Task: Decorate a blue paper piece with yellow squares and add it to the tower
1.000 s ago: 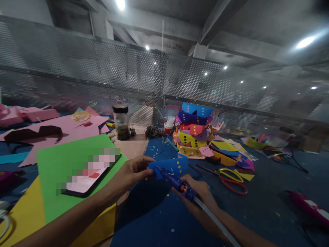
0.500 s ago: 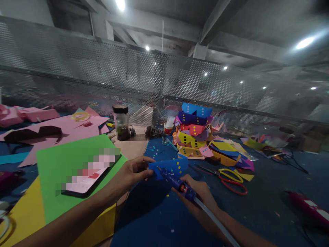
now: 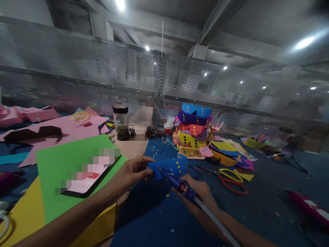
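My left hand [image 3: 132,173] pinches the left end of a blue paper piece [image 3: 169,165] dotted with small yellow squares, holding it just above the blue table. My right hand [image 3: 199,193] is wrapped round a blue glue gun [image 3: 177,182] with a clear glue stick trailing back from it. The gun's nozzle rests against the blue paper near my left fingers.
A stack of coloured paper shapes [image 3: 194,132] stands behind my hands. Scissors with yellow and red handles [image 3: 230,178] lie to the right. A phone [image 3: 88,176] rests on green card [image 3: 64,168] at left, over yellow card. A dark-lidded jar [image 3: 121,121] stands farther back.
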The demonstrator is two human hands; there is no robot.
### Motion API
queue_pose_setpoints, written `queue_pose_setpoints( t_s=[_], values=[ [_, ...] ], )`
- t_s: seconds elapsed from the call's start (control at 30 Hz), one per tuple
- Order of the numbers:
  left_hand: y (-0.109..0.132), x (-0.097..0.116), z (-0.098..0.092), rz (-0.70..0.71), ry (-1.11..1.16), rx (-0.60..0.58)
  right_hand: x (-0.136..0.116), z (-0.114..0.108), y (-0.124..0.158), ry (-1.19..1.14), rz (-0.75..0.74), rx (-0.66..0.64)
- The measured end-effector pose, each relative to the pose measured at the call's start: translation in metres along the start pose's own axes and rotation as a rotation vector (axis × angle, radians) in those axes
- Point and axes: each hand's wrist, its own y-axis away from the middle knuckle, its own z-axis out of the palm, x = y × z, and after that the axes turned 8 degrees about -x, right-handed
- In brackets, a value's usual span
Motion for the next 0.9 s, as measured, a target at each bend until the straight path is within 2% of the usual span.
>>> queue_pose_setpoints(
  t_s=[0.27,0.6,0.8,0.9],
  values=[
    [-0.001,0.000,0.000,0.000,0.008,0.003,-0.003,-0.003,0.000,0.002,0.015,-0.014],
    [0.001,0.001,0.001,0.007,0.014,-0.008,-0.014,-0.014,0.000,-0.110,0.034,-0.078],
    [-0.001,0.000,0.001,0.011,0.007,0.008,-0.015,-0.014,-0.001,-0.077,0.008,-0.035],
    [-0.001,0.001,0.001,0.010,0.003,0.011,-0.015,-0.014,-0.001,-0.076,0.019,-0.060]
  ],
)
